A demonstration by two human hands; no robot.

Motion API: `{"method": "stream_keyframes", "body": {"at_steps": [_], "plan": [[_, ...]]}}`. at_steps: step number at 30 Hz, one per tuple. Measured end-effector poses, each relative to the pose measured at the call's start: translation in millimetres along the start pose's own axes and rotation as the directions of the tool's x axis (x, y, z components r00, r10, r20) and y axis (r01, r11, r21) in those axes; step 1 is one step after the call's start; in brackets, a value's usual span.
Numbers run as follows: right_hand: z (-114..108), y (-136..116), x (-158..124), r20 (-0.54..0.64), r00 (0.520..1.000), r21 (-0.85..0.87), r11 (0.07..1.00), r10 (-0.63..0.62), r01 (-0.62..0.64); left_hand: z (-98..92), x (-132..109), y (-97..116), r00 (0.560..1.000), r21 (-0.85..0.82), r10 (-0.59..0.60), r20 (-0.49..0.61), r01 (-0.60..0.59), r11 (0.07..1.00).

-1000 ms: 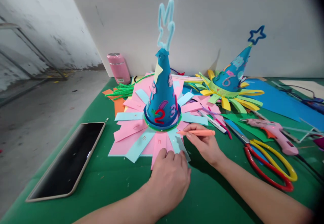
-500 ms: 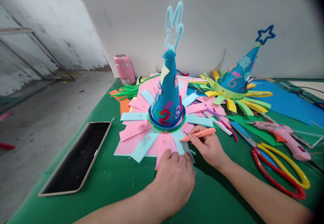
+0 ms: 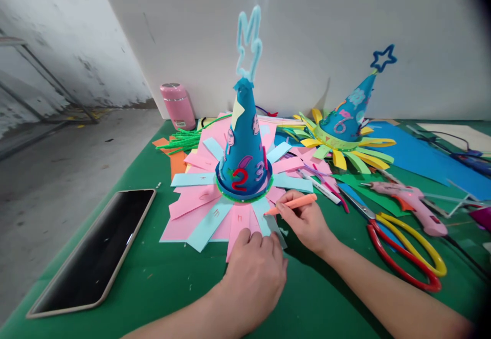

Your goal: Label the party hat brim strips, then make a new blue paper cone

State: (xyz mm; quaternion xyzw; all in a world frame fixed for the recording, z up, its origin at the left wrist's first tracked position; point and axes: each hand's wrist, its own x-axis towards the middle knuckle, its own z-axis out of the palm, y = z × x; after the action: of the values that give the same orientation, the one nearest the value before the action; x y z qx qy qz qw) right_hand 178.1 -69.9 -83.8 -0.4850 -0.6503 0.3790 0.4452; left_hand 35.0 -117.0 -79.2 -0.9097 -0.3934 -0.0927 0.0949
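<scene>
A blue cone party hat (image 3: 244, 147) with a red 2 and a light blue pipe-cleaner top stands on a fan of pink and light blue paper strips (image 3: 203, 211). My left hand (image 3: 256, 272) rests flat on the near ends of the strips, fingers together, pressing them down. My right hand (image 3: 307, 221) pinches an orange marker (image 3: 293, 204), its tip on a light blue strip just right of the hat's base.
A dark tablet (image 3: 94, 249) lies at the left on the green mat. A second blue hat (image 3: 347, 119) on yellow-green strips, a pink glue gun (image 3: 410, 200), red-yellow scissors (image 3: 402, 249), a pink bottle (image 3: 176, 105) and loose coloured paper are behind and to the right.
The marker tip has dropped from level above the strips down onto the light blue strip. My left hand stays pressed on the strips. The view has shifted slightly.
</scene>
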Motion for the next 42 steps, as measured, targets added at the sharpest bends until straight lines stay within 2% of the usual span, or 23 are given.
{"method": "stream_keyframes", "body": {"at_steps": [6,18,36,42], "plan": [[-0.6,0.6,-0.1,-0.015,1.000,0.038,0.999,-0.022,0.022,3.0,-0.7,-0.5,1.000,0.016,0.011,-0.025,-0.011,1.000],[-1.5,1.9,0.2,0.001,1.000,0.015,1.000,-0.025,0.025,-1.8,-0.2,-1.0,1.000,-0.018,-0.004,0.020,0.005,1.000],[2.1,0.1,-0.2,0.093,0.996,0.085,0.996,0.013,-0.021,-0.4,0.5,-0.2,1.000,-0.009,0.000,-0.020,-0.001,1.000],[0.4,-0.1,-0.1,0.045,0.999,-0.028,0.999,-0.024,0.025,-0.1,-0.4,-0.1,1.000,-0.017,-0.007,-0.016,0.007,1.000]]}}
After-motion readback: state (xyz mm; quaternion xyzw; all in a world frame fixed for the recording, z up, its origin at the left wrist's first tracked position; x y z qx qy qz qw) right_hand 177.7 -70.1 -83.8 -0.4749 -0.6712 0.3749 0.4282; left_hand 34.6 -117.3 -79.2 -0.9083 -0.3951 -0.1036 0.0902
